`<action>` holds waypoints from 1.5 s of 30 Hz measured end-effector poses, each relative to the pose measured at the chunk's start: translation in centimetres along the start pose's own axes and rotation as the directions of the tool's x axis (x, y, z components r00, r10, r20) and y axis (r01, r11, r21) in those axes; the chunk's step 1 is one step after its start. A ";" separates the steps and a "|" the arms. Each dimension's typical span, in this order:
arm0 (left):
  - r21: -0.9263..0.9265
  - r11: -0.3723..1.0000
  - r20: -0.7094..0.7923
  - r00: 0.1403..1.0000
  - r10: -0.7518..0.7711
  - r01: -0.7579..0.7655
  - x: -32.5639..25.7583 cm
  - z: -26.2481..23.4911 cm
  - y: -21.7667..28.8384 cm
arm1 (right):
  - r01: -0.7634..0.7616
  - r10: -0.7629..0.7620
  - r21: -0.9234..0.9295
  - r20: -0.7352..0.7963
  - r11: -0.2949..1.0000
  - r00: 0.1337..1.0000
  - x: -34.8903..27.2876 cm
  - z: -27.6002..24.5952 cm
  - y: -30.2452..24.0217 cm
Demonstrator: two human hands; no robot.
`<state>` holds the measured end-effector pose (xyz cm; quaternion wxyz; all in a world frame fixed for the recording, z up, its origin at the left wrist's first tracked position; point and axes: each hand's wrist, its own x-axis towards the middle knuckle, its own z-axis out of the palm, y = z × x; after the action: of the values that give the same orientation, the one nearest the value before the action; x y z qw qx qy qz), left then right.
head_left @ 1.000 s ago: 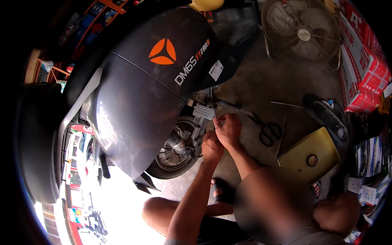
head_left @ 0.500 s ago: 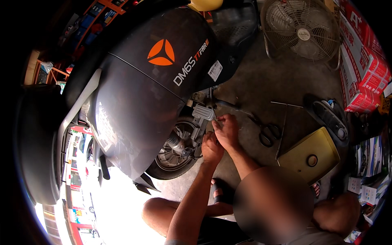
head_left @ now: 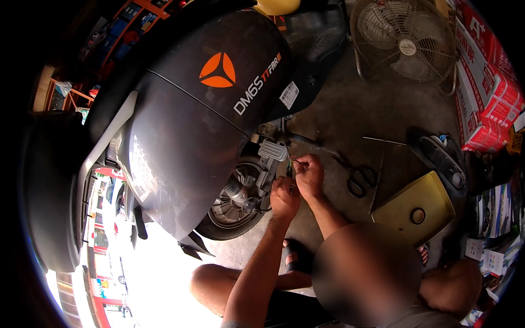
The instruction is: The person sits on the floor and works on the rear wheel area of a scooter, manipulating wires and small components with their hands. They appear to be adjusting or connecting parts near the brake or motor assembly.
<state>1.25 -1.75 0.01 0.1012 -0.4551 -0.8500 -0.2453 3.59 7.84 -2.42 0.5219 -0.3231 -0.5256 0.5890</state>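
A dark grey scooter (head_left: 186, 126) with an orange emblem fills the left. Its wheel (head_left: 235, 205) and a ribbed metal footrest (head_left: 272, 150) are beside my hands. Thin coloured wires (head_left: 292, 160) show just past the footrest. My right hand (head_left: 309, 176) is closed, its thumb and forefinger pinching the wires. Lower and a little to the left, my left hand (head_left: 285, 197) is closed with bent fingers, and thin wire ends appear to stick out by its fingertips. Exactly what the left fingers grip is partly hidden.
On the floor to the right lie black-handled scissors (head_left: 362, 181), a T-shaped metal rod (head_left: 381, 169), and a yellow tray (head_left: 394, 210) with a roll of tape (head_left: 418, 215). Beyond are a black plastic part (head_left: 440, 158), a fan (head_left: 406, 46) and red-white boxes (head_left: 486, 104).
My right hand has shifted slightly right and away from the left hand. A gap has opened between them, where coloured wires now show.
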 end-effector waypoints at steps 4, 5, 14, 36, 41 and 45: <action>-0.018 0.999 0.025 0.999 -0.027 0.027 0.3 0.0 0.6 | -0.052 0.051 0.038 0.004 0.998 0.999 0.2 -0.4 0.6; -0.012 1.000 0.001 1.000 0.010 -0.010 0.3 0.0 0.6 | -0.059 0.059 0.038 0.006 0.998 0.998 0.2 -0.4 0.8; -0.071 0.997 0.035 0.999 -0.035 0.037 0.2 -0.4 0.4 | -0.118 0.112 0.078 0.079 0.990 0.991 0.0 -0.6 2.7; -0.410 0.827 0.007 0.907 -0.420 0.386 4.2 1.6 -0.6 | -0.357 0.291 0.161 0.330 0.920 0.898 1.2 -2.6 3.2; -0.385 0.813 0.083 0.894 -0.441 0.436 4.5 1.9 -1.2 | -0.350 0.285 0.156 0.330 0.924 0.900 1.2 -2.6 3.0; -0.419 0.808 0.107 0.906 -0.410 0.415 4.2 2.1 -3.4 | -0.395 0.323 0.163 0.343 0.904 0.882 1.1 -2.5 3.3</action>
<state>-3.78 0.83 -1.25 -0.0628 -0.2723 -0.8528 -0.4411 4.73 9.88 -5.96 0.3483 -0.2575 -0.4598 0.7753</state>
